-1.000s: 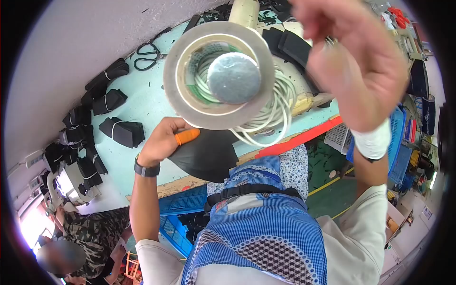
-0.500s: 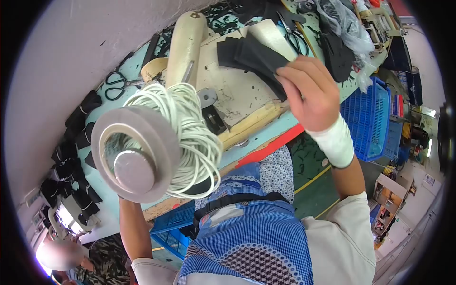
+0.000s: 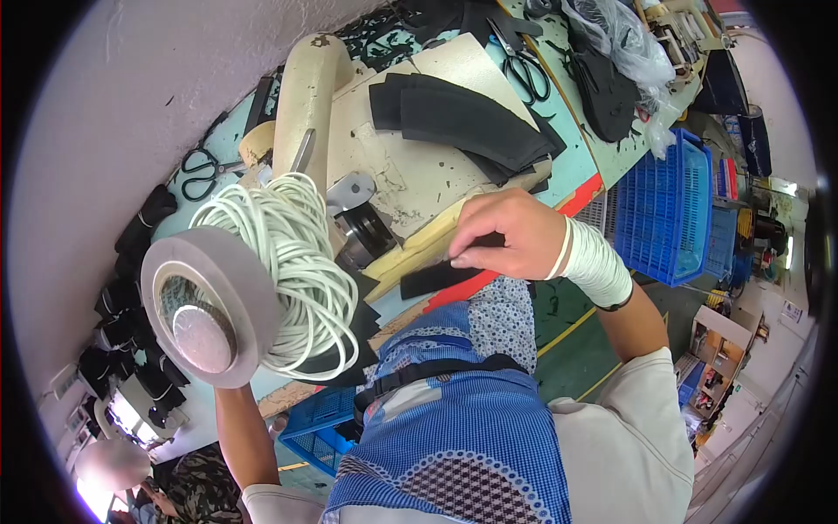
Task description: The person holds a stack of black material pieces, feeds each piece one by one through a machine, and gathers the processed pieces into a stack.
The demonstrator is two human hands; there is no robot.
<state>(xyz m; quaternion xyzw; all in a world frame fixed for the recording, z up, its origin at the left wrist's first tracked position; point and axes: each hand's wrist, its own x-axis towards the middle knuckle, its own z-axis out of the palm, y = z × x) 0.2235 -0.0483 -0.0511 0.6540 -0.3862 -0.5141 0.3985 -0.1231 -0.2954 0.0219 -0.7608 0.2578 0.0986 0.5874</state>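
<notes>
One black strip point(image 3: 429, 279) juts leftward from the right-hand grip point(image 3: 515, 236), pinched between thumb and fingers.

Past your right fingers point(image 3: 476, 224): black-handled scissors point(image 3: 513, 54), then, farther and more to the right, a crumpled clear plastic bag point(image 3: 621, 39). Right of them, a blue plastic crate point(image 3: 663, 210); farther right and nearer you, an open box point(image 3: 726, 325). Below right, a yellow floor line point(image 3: 567, 333). Left of your fingers, a second pair of scissors point(image 3: 220, 168). Lower left, a blue basket point(image 3: 307, 428); beyond that, a co-worker in camouflage point(image 3: 202, 482).
</notes>
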